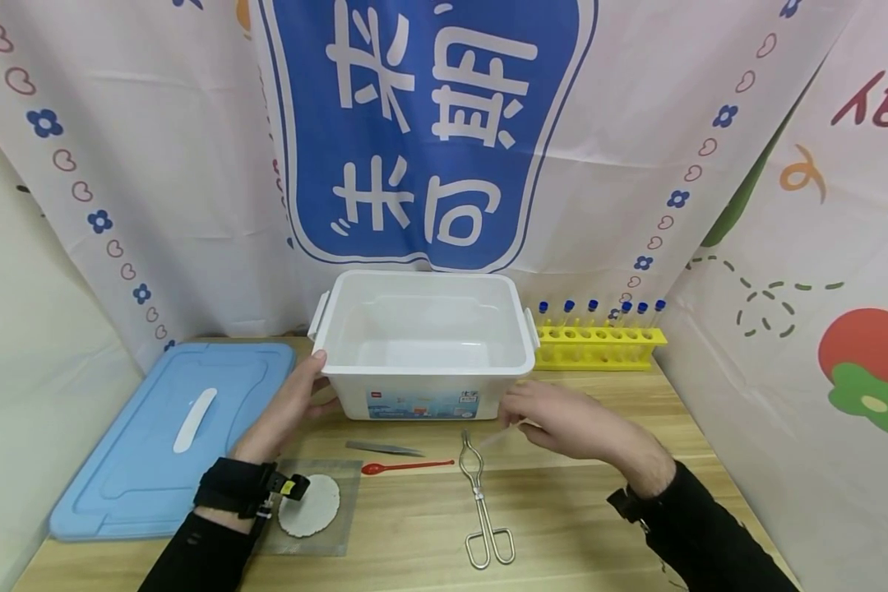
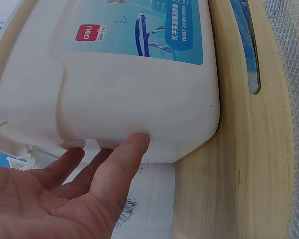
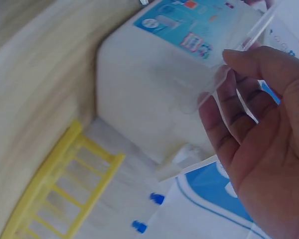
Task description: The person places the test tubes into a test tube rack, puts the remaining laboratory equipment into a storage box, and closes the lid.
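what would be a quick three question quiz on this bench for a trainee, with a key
1. Choose one: what does the right hand hold?
a) the metal tongs
b) a clear object
c) the red spoon

2. True or false: the left hand is touching the white bin.

3. Short answer: what colour is the tube rack on the right side of the table?

Key:
1. b
2. True; the left wrist view shows a fingertip against its wall.
3. Yellow.
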Demonstrator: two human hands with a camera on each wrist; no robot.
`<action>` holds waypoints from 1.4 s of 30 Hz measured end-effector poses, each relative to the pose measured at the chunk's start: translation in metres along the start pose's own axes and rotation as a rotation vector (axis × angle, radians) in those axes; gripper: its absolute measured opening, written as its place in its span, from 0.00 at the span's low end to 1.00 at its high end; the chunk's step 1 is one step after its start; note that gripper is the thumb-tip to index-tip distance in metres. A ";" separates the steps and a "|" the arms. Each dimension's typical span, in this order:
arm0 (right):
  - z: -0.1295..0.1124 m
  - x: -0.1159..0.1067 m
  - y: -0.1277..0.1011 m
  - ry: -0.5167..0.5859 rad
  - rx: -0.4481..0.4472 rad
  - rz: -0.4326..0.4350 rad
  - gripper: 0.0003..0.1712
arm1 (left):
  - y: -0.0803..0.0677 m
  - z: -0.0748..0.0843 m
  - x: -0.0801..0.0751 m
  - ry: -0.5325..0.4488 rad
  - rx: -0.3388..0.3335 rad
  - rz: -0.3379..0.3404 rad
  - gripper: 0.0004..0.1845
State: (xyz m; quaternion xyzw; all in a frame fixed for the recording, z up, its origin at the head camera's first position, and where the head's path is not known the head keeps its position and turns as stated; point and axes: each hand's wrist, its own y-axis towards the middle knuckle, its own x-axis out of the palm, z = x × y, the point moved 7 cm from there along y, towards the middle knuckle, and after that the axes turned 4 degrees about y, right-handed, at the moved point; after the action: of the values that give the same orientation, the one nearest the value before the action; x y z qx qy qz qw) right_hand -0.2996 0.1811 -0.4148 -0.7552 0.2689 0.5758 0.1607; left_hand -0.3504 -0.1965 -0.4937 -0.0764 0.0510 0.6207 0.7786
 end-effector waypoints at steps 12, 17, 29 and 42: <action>-0.031 -0.026 0.027 -0.026 -0.043 0.055 0.12 | 0.000 0.000 -0.001 0.003 0.001 -0.004 0.46; -0.043 -0.038 0.039 0.028 -0.057 0.076 0.12 | 0.000 0.000 -0.001 0.001 -0.003 -0.004 0.46; -0.053 -0.063 0.066 0.075 -0.049 0.181 0.12 | 0.000 0.000 0.000 0.006 0.001 -0.014 0.46; -0.049 -0.071 0.095 0.127 -0.017 0.269 0.13 | -0.001 0.002 0.000 0.006 0.034 -0.018 0.46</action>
State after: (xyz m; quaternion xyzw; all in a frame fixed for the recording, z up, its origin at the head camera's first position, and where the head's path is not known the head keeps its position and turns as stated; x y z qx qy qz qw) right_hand -0.3310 0.0939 -0.3262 -0.7487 0.3722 0.5455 0.0584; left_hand -0.3491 -0.1963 -0.4918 -0.0655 0.0632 0.6125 0.7852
